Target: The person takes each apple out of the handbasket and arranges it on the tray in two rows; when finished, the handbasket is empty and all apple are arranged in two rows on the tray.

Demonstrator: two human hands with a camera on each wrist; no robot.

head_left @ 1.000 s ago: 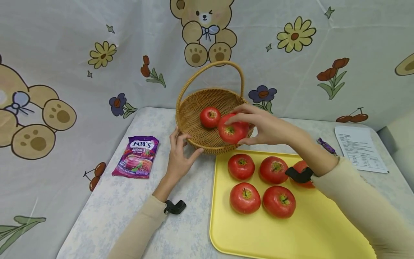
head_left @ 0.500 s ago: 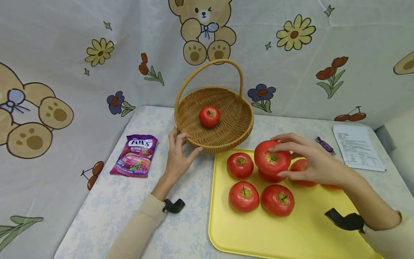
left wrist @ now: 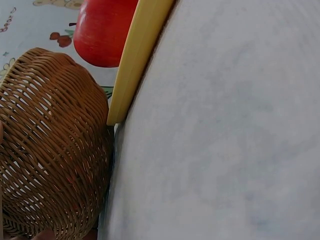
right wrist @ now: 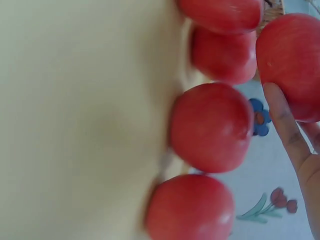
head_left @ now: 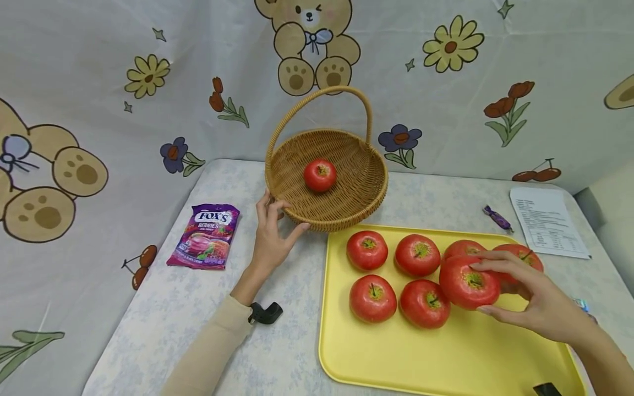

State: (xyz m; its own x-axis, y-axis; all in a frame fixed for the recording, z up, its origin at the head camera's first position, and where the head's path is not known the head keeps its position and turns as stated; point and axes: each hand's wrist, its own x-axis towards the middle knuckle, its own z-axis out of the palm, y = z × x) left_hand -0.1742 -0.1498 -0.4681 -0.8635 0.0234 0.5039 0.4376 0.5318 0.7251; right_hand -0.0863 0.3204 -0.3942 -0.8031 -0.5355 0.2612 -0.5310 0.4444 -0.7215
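My right hand (head_left: 540, 297) holds a red apple (head_left: 469, 282) between thumb and fingers, at the right end of the front row of apples on the yellow tray (head_left: 446, 363). In the right wrist view, the held apple (right wrist: 292, 65) looks raised above the tray's surface. My left hand (head_left: 271, 239) grips the near left rim of a wicker basket (head_left: 351, 198), its thumb along the front edge. Inside the basket lies one red apple (head_left: 320, 175). The left wrist view shows the basket's woven side (left wrist: 50, 145); most of that hand is out of sight there.
Several other red apples stand on the tray in two rows, among them a front-left apple (head_left: 373, 298). A purple candy bag (head_left: 205, 236) lies left of the basket. Behind the tray are a wrapped candy (head_left: 497, 218) and a printed paper (head_left: 550, 221).
From above the basket, my right hand has carried the apple rightward and nearer, to the front row on the tray. My left hand has stayed at the basket's rim.
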